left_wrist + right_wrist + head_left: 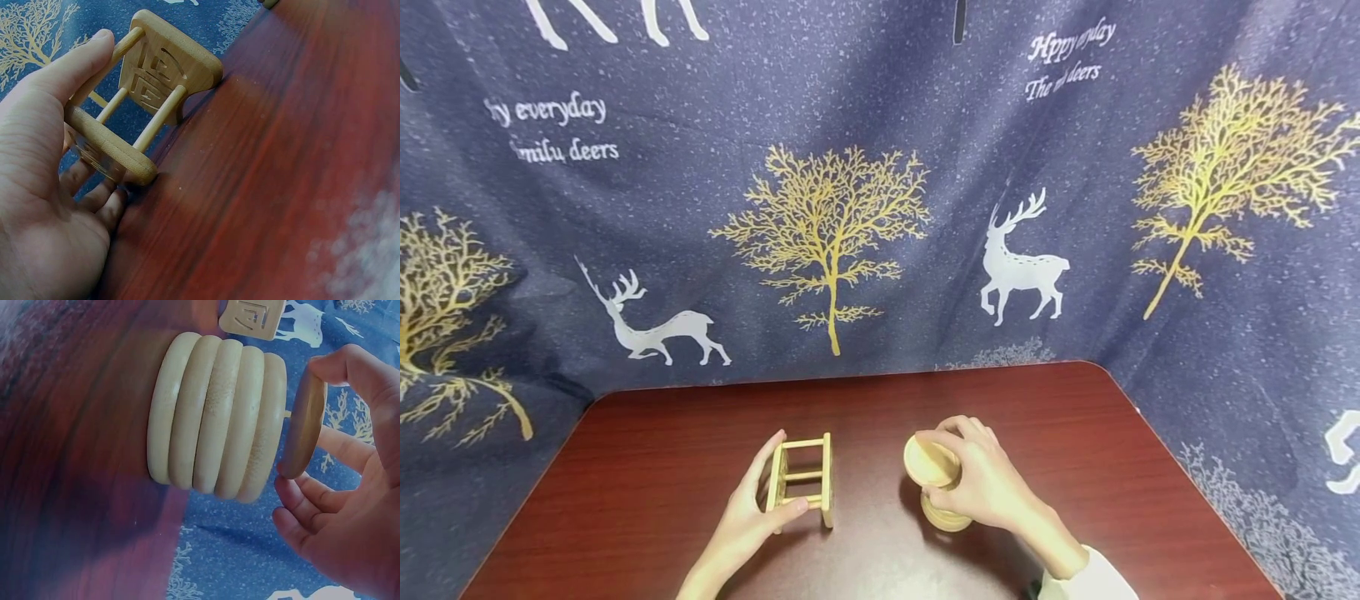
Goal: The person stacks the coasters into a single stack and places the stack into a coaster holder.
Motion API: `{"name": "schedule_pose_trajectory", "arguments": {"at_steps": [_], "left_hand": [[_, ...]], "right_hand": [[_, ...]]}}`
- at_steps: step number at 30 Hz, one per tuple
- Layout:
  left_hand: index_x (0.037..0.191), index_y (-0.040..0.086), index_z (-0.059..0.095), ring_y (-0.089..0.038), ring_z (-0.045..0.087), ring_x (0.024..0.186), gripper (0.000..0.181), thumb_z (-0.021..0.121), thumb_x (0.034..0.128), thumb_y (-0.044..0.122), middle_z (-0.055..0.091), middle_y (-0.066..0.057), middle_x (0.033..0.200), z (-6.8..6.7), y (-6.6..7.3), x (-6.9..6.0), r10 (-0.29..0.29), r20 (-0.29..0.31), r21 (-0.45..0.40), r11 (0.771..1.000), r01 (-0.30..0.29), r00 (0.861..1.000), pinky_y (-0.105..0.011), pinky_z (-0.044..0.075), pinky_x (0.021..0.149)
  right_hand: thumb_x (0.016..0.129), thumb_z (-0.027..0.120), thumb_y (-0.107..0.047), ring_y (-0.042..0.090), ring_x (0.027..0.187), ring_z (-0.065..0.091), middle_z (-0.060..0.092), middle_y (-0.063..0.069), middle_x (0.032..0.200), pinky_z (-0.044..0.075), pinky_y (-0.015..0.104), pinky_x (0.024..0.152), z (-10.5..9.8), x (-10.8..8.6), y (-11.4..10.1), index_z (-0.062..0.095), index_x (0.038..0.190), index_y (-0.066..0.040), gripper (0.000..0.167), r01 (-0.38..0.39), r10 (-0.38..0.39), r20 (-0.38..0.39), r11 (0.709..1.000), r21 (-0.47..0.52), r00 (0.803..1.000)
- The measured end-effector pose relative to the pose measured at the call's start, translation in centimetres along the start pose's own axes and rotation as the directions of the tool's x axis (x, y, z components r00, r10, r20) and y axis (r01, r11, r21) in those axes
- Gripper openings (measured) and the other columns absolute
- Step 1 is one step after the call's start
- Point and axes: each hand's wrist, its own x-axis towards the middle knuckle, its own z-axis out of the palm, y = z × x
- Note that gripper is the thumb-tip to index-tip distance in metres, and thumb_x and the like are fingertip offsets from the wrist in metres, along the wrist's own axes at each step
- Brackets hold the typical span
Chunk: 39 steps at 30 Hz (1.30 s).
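Note:
A small bamboo coaster rack (827,483), two cut-out side panels joined by rods, stands on the table left of centre. My left hand (741,521) grips its left side; in the left wrist view the thumb lies along a top rod and the fingers reach behind the near panel. To the right, several round wooden coasters (219,419) form a stack. Just above them, my right hand (988,479) holds a single round coaster (306,425) by its edge between thumb and fingers. That coaster (925,460) is tilted, with a narrow gap between it and the stack.
The dark red wooden table (685,433) has rounded far corners. Behind and beside it hangs a blue cloth (880,100) printed with white deer and golden trees. Bare tabletop separates the rack from the coasters.

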Motion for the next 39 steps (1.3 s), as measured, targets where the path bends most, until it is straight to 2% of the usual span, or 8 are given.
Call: {"name": "schedule_pose_trajectory", "arguments": {"at_steps": [2,3,8,16,21,29,39], "left_hand": [[0.175,0.031,0.032,-0.020,0.071,0.098,0.103,0.088,0.0924,0.005,0.051,-0.018,0.162,-0.1,0.0,0.0,-0.010,0.003,-0.006,1.000,0.010,1.000,-0.035,0.058,0.055],[0.175,0.030,0.032,-0.021,0.070,0.100,0.103,0.088,0.0925,0.005,0.050,-0.018,0.162,-0.1,0.0,0.0,-0.010,0.004,-0.008,1.000,0.010,1.000,-0.035,0.058,0.055],[0.175,0.028,0.033,-0.022,0.068,0.112,0.102,0.088,0.0922,0.006,0.050,-0.016,0.164,-0.1,0.1,-0.1,-0.004,0.001,-0.007,1.000,0.004,1.000,-0.037,0.058,0.056],[0.175,0.032,0.034,-0.022,0.069,0.108,0.102,0.088,0.0926,0.006,0.050,-0.018,0.162,-0.1,0.2,-0.2,-0.004,0.004,-0.010,1.000,0.004,1.000,-0.037,0.058,0.055],[0.175,0.032,0.033,-0.022,0.067,0.115,0.103,0.089,0.0923,0.007,0.048,-0.016,0.167,-0.1,0.2,-0.1,-0.023,0.003,-0.008,1.000,0.023,1.000,-0.038,0.060,0.059],[0.175,0.028,0.033,-0.021,0.067,0.118,0.101,0.087,0.0934,0.005,0.048,-0.017,0.167,0.0,0.3,-0.2,0.005,0.013,-0.021,1.000,-0.005,1.000,-0.038,0.062,0.062],[0.175,0.030,0.034,-0.021,0.067,0.117,0.101,0.087,0.0931,0.004,0.048,-0.017,0.167,0.0,0.3,-0.2,0.001,0.009,-0.022,1.000,-0.001,1.000,-0.038,0.060,0.059]], "right_hand": [[0.065,0.098,-0.026,0.019,0.112,0.059,0.067,-0.005,0.121,0.050,0.045,0.093,-0.2,-0.1,0.0,0.081,0.132,-0.022,0.069,-0.002,0.002,0.002,1.000,0.000,1.000],[0.065,0.098,-0.025,0.019,0.112,0.059,0.067,-0.005,0.121,0.050,0.045,0.092,-0.2,-0.2,0.0,0.081,0.132,-0.022,0.069,-0.002,0.002,0.000,1.000,0.000,1.000],[0.065,0.099,-0.025,0.017,0.111,0.058,0.067,-0.006,0.121,0.050,0.043,0.091,-0.6,-0.6,0.2,0.081,0.131,-0.021,0.069,0.000,-0.001,-0.008,1.000,-0.010,1.000],[0.067,0.097,-0.027,0.018,0.111,0.059,0.066,-0.007,0.118,0.049,0.044,0.091,-0.9,-1.1,0.3,0.082,0.130,-0.020,0.065,0.034,-0.035,-0.025,0.999,-0.032,0.999],[0.067,0.097,-0.028,0.018,0.112,0.059,0.066,-0.007,0.119,0.049,0.044,0.092,-1.2,-1.6,0.3,0.082,0.130,-0.020,0.065,0.023,-0.024,-0.022,0.999,-0.042,0.999],[0.065,0.094,-0.026,0.018,0.112,0.059,0.067,-0.006,0.118,0.047,0.045,0.094,-1.3,-2.1,0.8,0.082,0.129,-0.020,0.066,0.029,-0.030,-0.023,0.998,-0.064,0.999],[0.065,0.094,-0.028,0.017,0.112,0.059,0.066,-0.007,0.118,0.048,0.045,0.093,-1.3,-2.5,1.2,0.081,0.130,-0.020,0.067,0.025,-0.026,-0.014,0.996,-0.083,1.000]]}}
